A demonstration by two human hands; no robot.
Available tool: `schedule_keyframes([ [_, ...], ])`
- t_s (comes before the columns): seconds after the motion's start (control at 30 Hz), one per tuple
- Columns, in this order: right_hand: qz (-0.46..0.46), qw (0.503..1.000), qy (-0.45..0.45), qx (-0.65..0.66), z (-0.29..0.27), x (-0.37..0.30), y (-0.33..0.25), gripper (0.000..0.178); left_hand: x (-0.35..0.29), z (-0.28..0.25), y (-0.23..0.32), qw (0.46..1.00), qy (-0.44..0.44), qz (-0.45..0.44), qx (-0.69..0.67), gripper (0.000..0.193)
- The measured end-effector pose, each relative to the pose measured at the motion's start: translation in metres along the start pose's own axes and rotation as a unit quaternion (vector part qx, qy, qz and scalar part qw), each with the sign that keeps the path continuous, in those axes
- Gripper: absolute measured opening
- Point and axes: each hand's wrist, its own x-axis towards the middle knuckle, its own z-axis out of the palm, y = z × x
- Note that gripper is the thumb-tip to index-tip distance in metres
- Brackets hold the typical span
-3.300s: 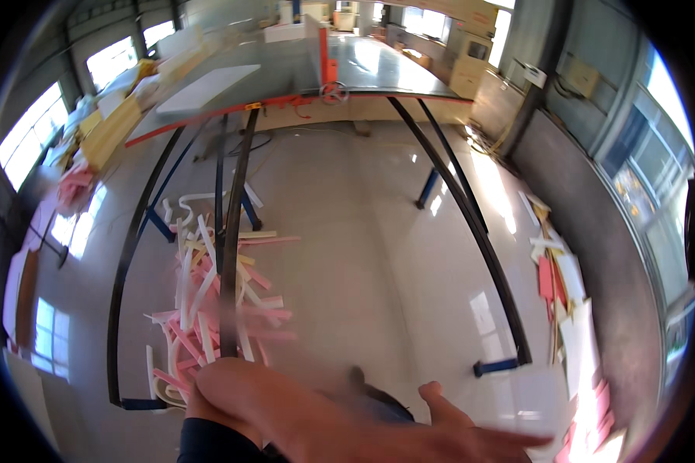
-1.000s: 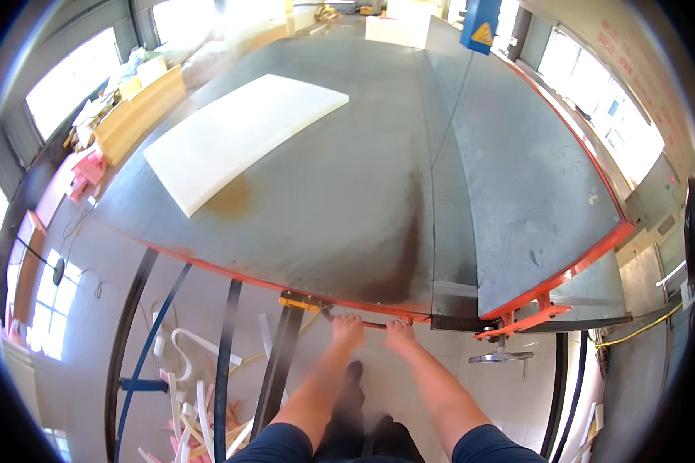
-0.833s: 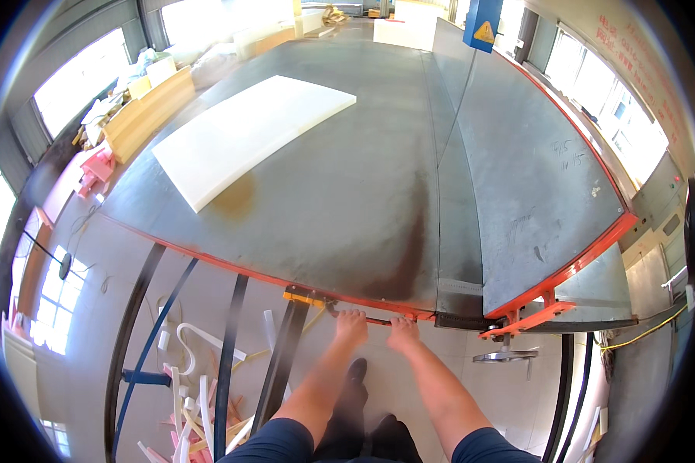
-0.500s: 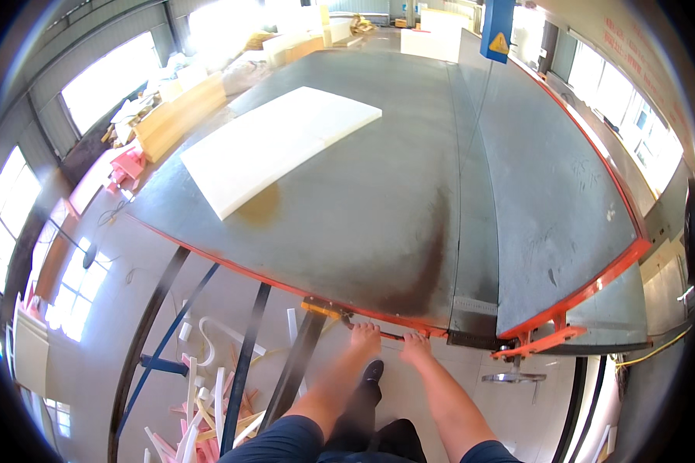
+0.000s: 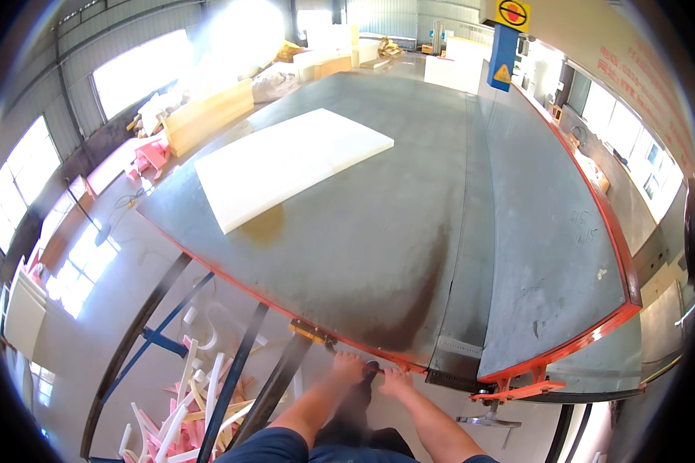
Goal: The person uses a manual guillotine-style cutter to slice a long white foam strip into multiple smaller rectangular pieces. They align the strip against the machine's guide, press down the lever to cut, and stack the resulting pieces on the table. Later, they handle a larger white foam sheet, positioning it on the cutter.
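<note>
Both hands are at the near red-edged rim of a large grey metal-topped machine table (image 5: pixel 347 255). My left hand (image 5: pixel 348 367) is closed over a thin dark bar (image 5: pixel 330 344) running along that rim, just right of an orange-yellow bracket (image 5: pixel 306 332). A short way to its right, my right hand (image 5: pixel 396 380) also wraps the bar; its fingertips are partly hidden. On the table's left half lies a thick white foam slab (image 5: pixel 293 166), flat and set at an angle, out of reach of both hands.
A blue blade guard (image 5: pixel 503 58) hangs over the far right of the table. Below the right front corner is a metal handwheel (image 5: pixel 489 421). White and pink offcuts (image 5: pixel 181 420) are heaped on the floor between the dark legs at left. Foam blocks (image 5: pixel 208 116) line the left wall.
The view has tilted up, so table, slab and hands sit lower in the picture. Both hands stay on the bar; the slab keeps its place on the table.
</note>
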Motion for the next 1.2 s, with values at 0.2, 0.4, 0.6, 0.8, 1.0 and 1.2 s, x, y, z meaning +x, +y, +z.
schedule_keyframes([
  [0.2,-0.055,0.998,-0.001,0.008,-0.012,-0.007,0.005,0.081,0.008,-0.024,0.001,0.999,-0.018,-0.043,-0.009,0.052],
  [0.4,-0.061,0.995,-0.062,0.045,-0.012,-0.019,0.017,0.078,0.001,0.000,0.003,0.991,-0.126,-0.023,-0.047,0.069],
  [0.6,-0.084,0.988,-0.126,0.042,-0.027,-0.006,0.017,0.078,0.007,-0.003,-0.008,0.984,-0.174,0.001,-0.051,0.079],
  [0.8,-0.085,0.990,-0.111,0.006,-0.023,-0.004,0.025,0.083,0.009,-0.072,-0.009,0.959,-0.245,0.048,-0.132,0.076],
  [1.0,-0.025,0.995,-0.080,-0.045,-0.015,-0.022,0.000,0.094,-0.010,-0.040,-0.042,0.950,-0.191,0.088,-0.233,0.061],
  [1.2,0.047,0.993,-0.103,-0.041,-0.001,-0.020,-0.002,0.093,-0.018,-0.051,-0.159,0.840,0.226,-0.169,-0.464,0.031],
])
